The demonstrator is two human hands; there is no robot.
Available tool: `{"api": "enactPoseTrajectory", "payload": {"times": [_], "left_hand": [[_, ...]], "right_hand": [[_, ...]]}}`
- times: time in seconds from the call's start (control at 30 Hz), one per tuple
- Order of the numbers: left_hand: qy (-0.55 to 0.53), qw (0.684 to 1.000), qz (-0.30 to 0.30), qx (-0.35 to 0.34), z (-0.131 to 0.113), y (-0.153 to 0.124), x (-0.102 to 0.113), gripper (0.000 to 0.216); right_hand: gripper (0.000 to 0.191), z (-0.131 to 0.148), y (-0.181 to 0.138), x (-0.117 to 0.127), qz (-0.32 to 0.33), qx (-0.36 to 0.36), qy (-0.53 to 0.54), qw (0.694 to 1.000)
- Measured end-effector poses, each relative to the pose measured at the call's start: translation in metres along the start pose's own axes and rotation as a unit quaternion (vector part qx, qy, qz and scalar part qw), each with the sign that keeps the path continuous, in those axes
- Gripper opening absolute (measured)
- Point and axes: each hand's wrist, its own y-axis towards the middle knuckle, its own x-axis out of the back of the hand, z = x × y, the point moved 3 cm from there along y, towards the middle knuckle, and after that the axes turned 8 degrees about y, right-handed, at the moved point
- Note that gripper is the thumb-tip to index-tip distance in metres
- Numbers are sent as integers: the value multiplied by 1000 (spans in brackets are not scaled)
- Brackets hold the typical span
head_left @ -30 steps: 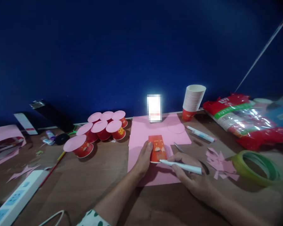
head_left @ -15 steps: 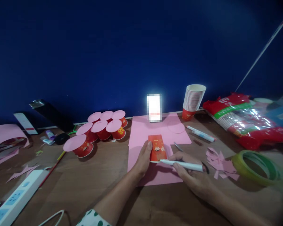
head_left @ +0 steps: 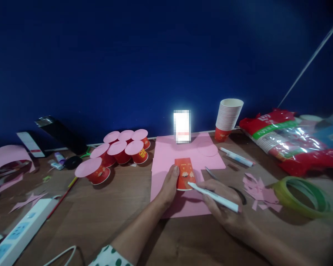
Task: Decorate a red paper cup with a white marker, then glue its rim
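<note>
My left hand (head_left: 170, 186) is wrapped around a red paper cup (head_left: 184, 173) with a printed pattern, its white rim toward me. A white marker pen (head_left: 218, 197) is pinched in my right hand (head_left: 224, 207). The pen's tip lies against or just in front of the cup's lower side; contact is hard to judge. Partly hidden by my right hand are scissors (head_left: 210, 172), with a dark handle showing beyond the knuckles. Whether they rest on the table or in the hand I cannot tell. Pink paper sheets (head_left: 166, 151) lie beneath, one marked with a circle.
Several red cups topped with pink discs (head_left: 117, 147) stand at left. Stacked cups (head_left: 229, 118), another marker (head_left: 235, 156), pink scraps (head_left: 261, 190), a tape roll (head_left: 299, 197) and a cup bag (head_left: 283, 140) are at right. A power strip (head_left: 19, 231) lies front left.
My right hand has tilted the marker more steeply, its back end lower and its tip slightly higher by the cup. The cup and my left hand stay nearly still.
</note>
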Motion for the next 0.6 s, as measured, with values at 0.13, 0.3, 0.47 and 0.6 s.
{"api": "enactPoseTrajectory", "payload": {"times": [0.13,0.3,0.47,0.6], "left_hand": [[17,1000,1,0,0,0,0,47],[18,1000,2,-11,-3,-1,-1,46],[25,1000,3,-5,-5,-2,-2,47],[30,1000,1,-4,-7,-3,-2,46]], "right_hand": [[22,6,3,0,-8,2,-5,1000],[23,5,4,-2,-2,-2,3,1000],[20,-1,2,-3,11,-9,21,1000],[20,-4,1,-3,19,-17,25,999]]}}
